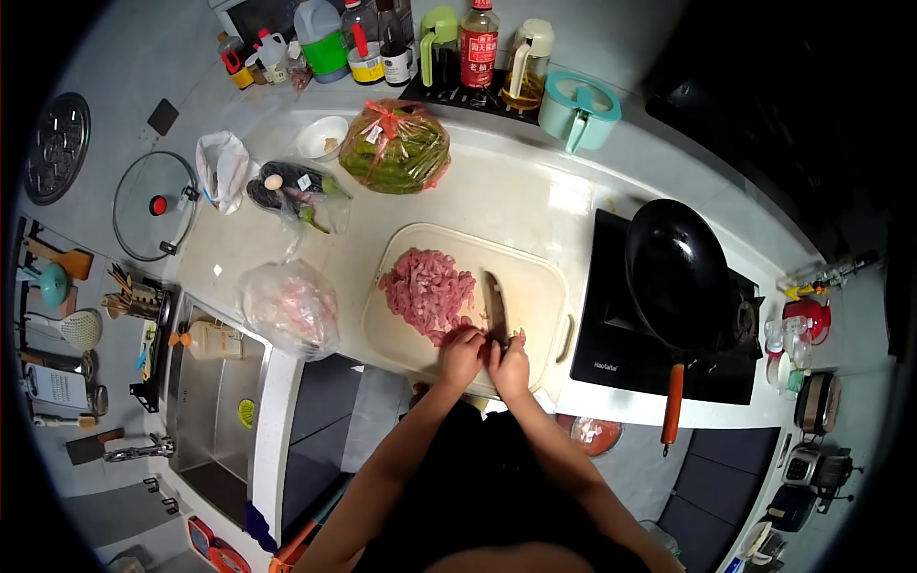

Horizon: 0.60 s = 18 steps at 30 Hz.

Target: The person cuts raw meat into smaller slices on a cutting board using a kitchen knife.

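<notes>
A cream cutting board (530, 272) lies on the counter in front of me, with a heap of sliced raw meat (427, 291) on its left half. My right hand (509, 368) is closed round the handle of a kitchen knife (495, 306), whose blade points away from me across the board. Close beside it on the left, my left hand (462, 357) has its fingers curled down on meat at the near edge of the heap. The fingertips and the piece under them are partly hidden. A few small bits of meat lie beside the blade.
To the right, a black wok (676, 272) sits on the gas stove (611, 325), its orange handle toward me. Left of the board are a plastic bag of meat (291, 307), bagged eggplants (304, 199) and the sink (215, 401). Bagged green peppers (394, 148) and several bottles stand behind.
</notes>
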Each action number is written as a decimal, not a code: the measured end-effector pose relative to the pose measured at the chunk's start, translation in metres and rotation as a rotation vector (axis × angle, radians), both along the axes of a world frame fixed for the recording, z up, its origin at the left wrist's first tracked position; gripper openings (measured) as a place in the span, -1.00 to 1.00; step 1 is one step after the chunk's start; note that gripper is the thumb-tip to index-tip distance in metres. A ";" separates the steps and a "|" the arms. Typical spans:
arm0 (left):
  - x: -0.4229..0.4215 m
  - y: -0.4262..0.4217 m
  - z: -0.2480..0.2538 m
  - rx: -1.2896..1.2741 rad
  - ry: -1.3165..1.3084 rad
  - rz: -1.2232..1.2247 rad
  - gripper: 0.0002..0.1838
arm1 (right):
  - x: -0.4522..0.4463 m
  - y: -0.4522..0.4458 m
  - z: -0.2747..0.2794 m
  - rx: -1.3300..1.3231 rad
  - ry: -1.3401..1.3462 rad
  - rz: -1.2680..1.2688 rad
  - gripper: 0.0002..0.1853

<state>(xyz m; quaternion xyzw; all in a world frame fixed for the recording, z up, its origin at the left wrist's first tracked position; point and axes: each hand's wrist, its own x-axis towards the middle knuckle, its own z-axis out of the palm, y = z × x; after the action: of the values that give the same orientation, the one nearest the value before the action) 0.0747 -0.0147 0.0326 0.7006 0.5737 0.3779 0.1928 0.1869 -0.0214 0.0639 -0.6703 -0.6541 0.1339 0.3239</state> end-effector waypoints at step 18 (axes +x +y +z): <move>-0.008 -0.001 0.011 -0.054 -0.119 0.009 -0.88 | 0.055 -0.031 0.046 -0.408 0.024 0.141 -0.67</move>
<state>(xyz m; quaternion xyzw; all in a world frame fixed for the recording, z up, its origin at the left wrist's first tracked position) 0.0662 -0.0159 0.0435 0.6689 0.5745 0.4039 0.2438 0.2420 -0.0522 0.1095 -0.6729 -0.6547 0.2940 0.1790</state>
